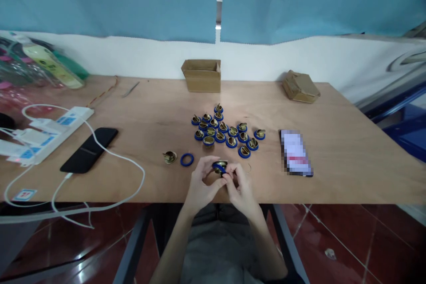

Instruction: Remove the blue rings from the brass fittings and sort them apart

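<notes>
Head view, our left hand [199, 186] and right hand [240, 185] both pinched shut on a small round brass fitting with blue rubber ring [220, 167]; its underside hidden by our fingers [229, 176]

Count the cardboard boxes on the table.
2. An open box stands at the back edge near the middle; a closed, tilted box lies at the back right. None seems hidden.

Blue ring [187, 159]; seemingly brass cap [169, 156].
</notes>
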`<control>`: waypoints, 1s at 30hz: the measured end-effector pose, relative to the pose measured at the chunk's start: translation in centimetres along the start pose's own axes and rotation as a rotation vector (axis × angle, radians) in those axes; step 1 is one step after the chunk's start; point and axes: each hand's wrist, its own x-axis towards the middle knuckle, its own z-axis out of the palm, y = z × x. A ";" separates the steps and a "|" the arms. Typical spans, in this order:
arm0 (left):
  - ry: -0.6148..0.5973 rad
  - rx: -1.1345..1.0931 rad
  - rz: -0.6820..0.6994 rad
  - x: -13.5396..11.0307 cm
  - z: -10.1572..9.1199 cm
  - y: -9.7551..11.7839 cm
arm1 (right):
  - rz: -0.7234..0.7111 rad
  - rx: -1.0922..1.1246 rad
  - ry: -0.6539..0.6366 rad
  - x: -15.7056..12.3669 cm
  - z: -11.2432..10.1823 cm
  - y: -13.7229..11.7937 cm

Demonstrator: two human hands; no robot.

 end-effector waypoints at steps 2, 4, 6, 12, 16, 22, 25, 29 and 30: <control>0.055 0.016 0.012 0.2 0.0 0.0 | -0.011 -0.003 0.033 -0.1 0.0 -0.6; 0.080 0.032 0.022 0.3 0.0 0.1 | -0.029 0.010 0.070 -0.4 -0.1 -1.1; 0.067 0.057 0.021 0.4 0.0 0.3 | -0.039 0.035 0.124 -0.8 -0.1 -1.3; 0.075 0.022 -0.031 0.2 0.0 0.4 | 0.150 0.192 0.293 -0.5 -0.2 -0.5; 0.015 -0.040 -0.085 0.3 -0.1 0.1 | 0.207 0.284 0.058 0.7 0.0 -0.5; 0.008 -0.025 -0.067 0.5 0.2 -0.2 | 0.355 0.415 -0.059 0.9 0.0 -0.6; -0.004 -0.013 -0.060 0.5 0.2 -0.3 | 0.368 0.400 -0.098 0.8 -0.1 -0.4; 0.016 0.054 -0.031 0.5 0.1 -0.2 | 0.384 0.408 -0.105 0.9 -0.2 -0.3; 0.015 0.072 -0.029 0.5 0.1 -0.2 | 0.390 0.414 -0.103 0.9 -0.1 -0.3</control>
